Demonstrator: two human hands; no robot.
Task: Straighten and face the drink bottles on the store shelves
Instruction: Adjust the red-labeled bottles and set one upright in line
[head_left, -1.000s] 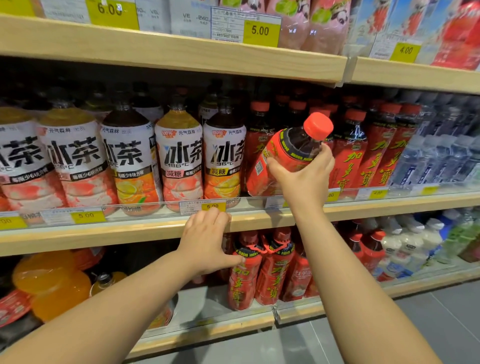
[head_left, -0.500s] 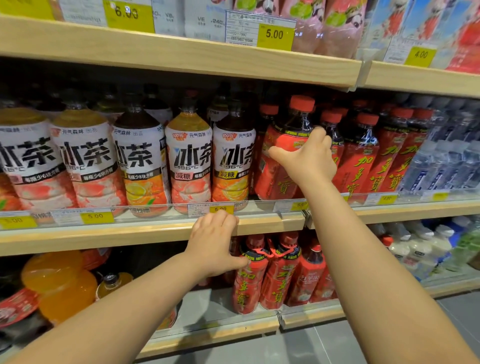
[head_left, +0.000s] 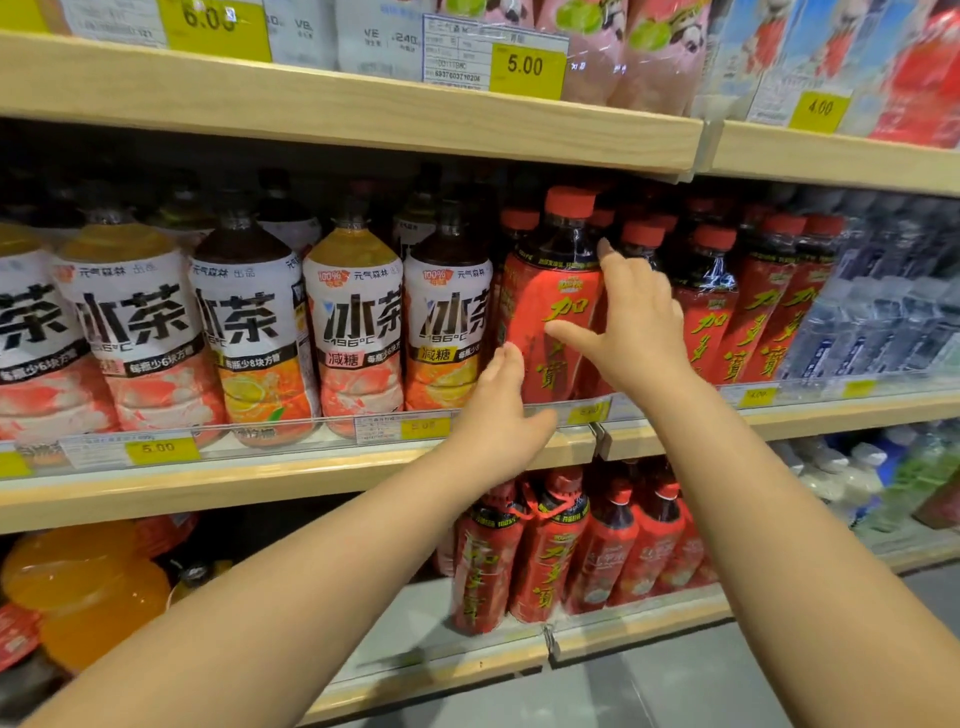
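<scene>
At the left of the middle shelf (head_left: 260, 470) stands a row of tea bottles (head_left: 353, 332) with white labels facing out, a yellow price tag (head_left: 161, 448) on the rail below them. Right of that row, the left hand (head_left: 496, 421) reaches up over the shelf edge, open with straight fingers, its fingertips at the lower left side of a red bottle (head_left: 545, 291). This bottle stands upright at the front of the shelf, label forward, between the two hands. The right hand (head_left: 636, 325) lies open against the bottle's right side, thumb spread across the label and fingers stretched up toward the neck. Further right stand more red bottles (head_left: 711, 312) of the same kind, then clear water bottles (head_left: 872, 322) at the far right end
</scene>
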